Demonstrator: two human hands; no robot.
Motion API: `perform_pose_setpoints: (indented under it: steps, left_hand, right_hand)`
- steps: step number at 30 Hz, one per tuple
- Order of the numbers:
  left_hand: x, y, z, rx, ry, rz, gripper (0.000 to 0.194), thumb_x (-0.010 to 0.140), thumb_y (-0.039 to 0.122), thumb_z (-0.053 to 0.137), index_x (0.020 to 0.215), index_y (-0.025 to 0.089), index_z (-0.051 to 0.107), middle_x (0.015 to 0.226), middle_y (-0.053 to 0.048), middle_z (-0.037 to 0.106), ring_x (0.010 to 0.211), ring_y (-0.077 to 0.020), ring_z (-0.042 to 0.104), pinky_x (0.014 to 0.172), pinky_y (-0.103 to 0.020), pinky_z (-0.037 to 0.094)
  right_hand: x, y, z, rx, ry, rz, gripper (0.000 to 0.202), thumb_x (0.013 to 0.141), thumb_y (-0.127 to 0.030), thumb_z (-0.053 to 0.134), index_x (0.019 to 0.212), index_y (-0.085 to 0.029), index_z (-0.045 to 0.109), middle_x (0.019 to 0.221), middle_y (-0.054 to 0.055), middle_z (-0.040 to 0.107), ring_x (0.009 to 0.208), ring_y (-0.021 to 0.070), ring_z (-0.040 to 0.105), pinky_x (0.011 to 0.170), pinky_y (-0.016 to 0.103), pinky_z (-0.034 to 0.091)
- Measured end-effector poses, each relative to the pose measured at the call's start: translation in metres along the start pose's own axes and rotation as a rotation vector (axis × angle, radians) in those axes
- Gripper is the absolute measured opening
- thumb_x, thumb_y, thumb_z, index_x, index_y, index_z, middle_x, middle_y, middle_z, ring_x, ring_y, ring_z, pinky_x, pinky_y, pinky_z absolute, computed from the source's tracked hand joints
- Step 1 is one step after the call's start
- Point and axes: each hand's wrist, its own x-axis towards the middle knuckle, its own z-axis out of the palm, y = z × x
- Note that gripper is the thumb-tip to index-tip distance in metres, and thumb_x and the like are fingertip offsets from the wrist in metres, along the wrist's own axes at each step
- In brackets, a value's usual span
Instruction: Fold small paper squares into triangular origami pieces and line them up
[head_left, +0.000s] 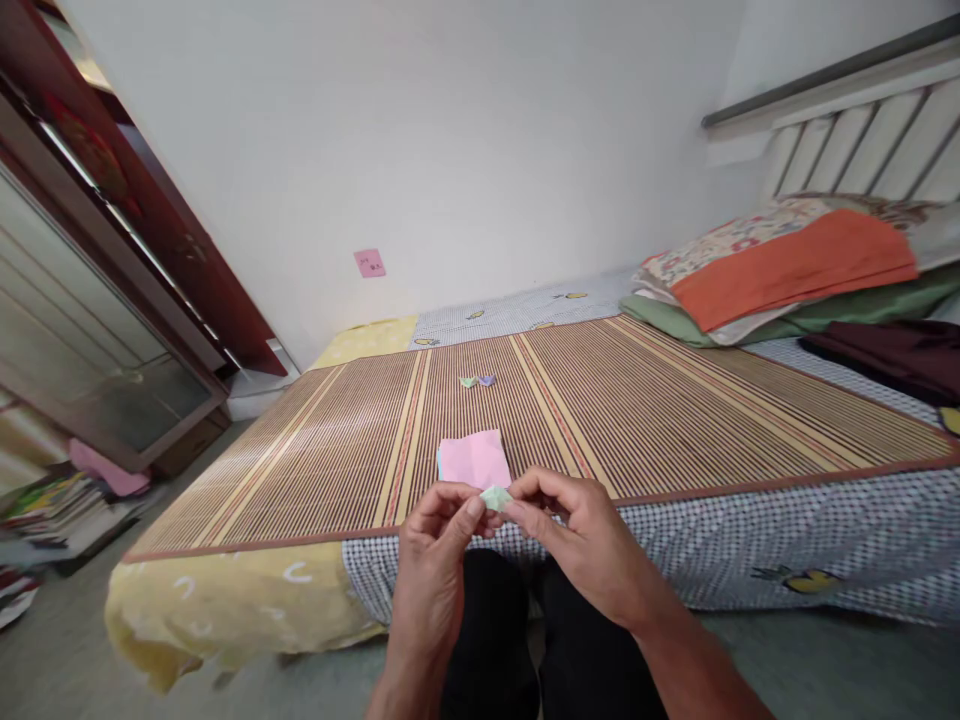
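Observation:
Between my two hands, just above the near edge of the bed, is a small pale green folded paper (496,499). My left hand (442,540) pinches its left end with thumb and fingers. From the other side, my right hand (574,530) grips the right end the same way. Right behind my fingers lies a stack of square paper (474,460), pink on top with a blue edge showing at the left. Farther back on the mat sit a small green folded paper (468,382) and a purple folded paper (487,380), side by side.
A striped bamboo mat (337,450) covers most of the bed. Pillows and an orange cloth (802,265) are piled at the right, with dark clothing (892,355) nearer. A pink note (370,263) is on the wall. At the left stand a cabinet (97,330) and stacked books (56,510).

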Motion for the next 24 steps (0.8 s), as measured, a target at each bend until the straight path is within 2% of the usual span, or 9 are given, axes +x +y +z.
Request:
perform_pose_setpoints:
  steps: [5, 8, 15, 24]
  left_hand:
    - [0.002, 0.000, 0.001, -0.026, 0.075, 0.002, 0.014, 0.083, 0.028, 0.079, 0.082, 0.016, 0.071, 0.075, -0.002, 0.070, 0.070, -0.0138, 0.064, 0.071, -0.026, 0.050]
    - [0.003, -0.001, 0.001, -0.016, 0.099, 0.025, 0.016, 0.082, 0.029, 0.079, 0.083, 0.016, 0.069, 0.073, -0.001, 0.071, 0.069, -0.0140, 0.065, 0.070, -0.026, 0.051]
    - [0.005, -0.002, 0.005, 0.018, 0.120, 0.016, 0.019, 0.084, 0.032, 0.078, 0.092, 0.017, 0.070, 0.081, -0.004, 0.075, 0.075, -0.0175, 0.070, 0.073, -0.029, 0.053]
    - [0.001, 0.003, 0.008, 0.175, 0.131, 0.077, 0.019, 0.084, 0.035, 0.077, 0.091, 0.018, 0.074, 0.082, -0.005, 0.076, 0.076, -0.0201, 0.071, 0.072, -0.030, 0.054]
  right_hand:
    - [0.003, 0.010, 0.006, 0.242, 0.089, 0.082, 0.012, 0.092, -0.031, 0.068, 0.095, -0.020, 0.071, 0.083, 0.001, 0.071, 0.075, 0.0154, 0.068, 0.069, 0.027, 0.055]
    - [0.004, 0.015, 0.008, 0.310, 0.138, 0.100, 0.013, 0.087, -0.032, 0.073, 0.091, -0.019, 0.071, 0.078, 0.000, 0.070, 0.069, 0.0141, 0.068, 0.068, 0.027, 0.057]
    - [0.006, 0.014, 0.009, 0.329, 0.184, 0.106, 0.015, 0.086, -0.033, 0.076, 0.084, -0.019, 0.072, 0.074, -0.001, 0.070, 0.068, 0.0137, 0.069, 0.067, 0.026, 0.059]
    - [0.011, 0.014, 0.006, 0.356, 0.144, 0.139, 0.011, 0.085, -0.029, 0.073, 0.083, -0.019, 0.071, 0.069, 0.000, 0.070, 0.066, 0.0147, 0.069, 0.065, 0.027, 0.057]
